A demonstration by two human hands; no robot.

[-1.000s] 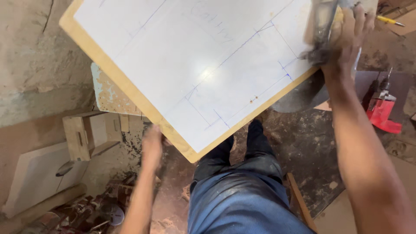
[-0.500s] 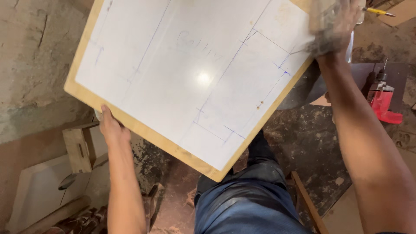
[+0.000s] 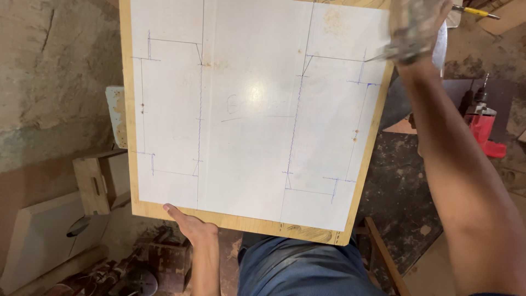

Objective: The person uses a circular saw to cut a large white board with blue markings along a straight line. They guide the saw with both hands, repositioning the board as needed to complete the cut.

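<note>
Head view. The left hand point(image 3: 189, 225) grips the near edge of a large board point(image 3: 257, 109), fingers curled under the plywood rim and thumb lying along it. The board has a white laminate face marked with thin blue pen lines forming two rectangular outlines, and a bare wooden border on its left, near and right sides. It is held roughly flat in front of the person, above the knees in blue trousers point(image 3: 307, 268).

The right hand point(image 3: 413, 30) is closed on the far right corner of the board. It is blurred; a thin metal tool shows beneath its fingers, but its type cannot be determined.

Just beyond the right hand lies a yellow pencil point(image 3: 475, 11). To the right of the right forearm, on the dark floor, stands a red power tool point(image 3: 482, 129). Left of the left hand sit a small wooden block point(image 3: 93, 183) and a pale panel point(image 3: 38, 241). Below the left hand lies dark, rusty scrap point(image 3: 148, 263).
</note>
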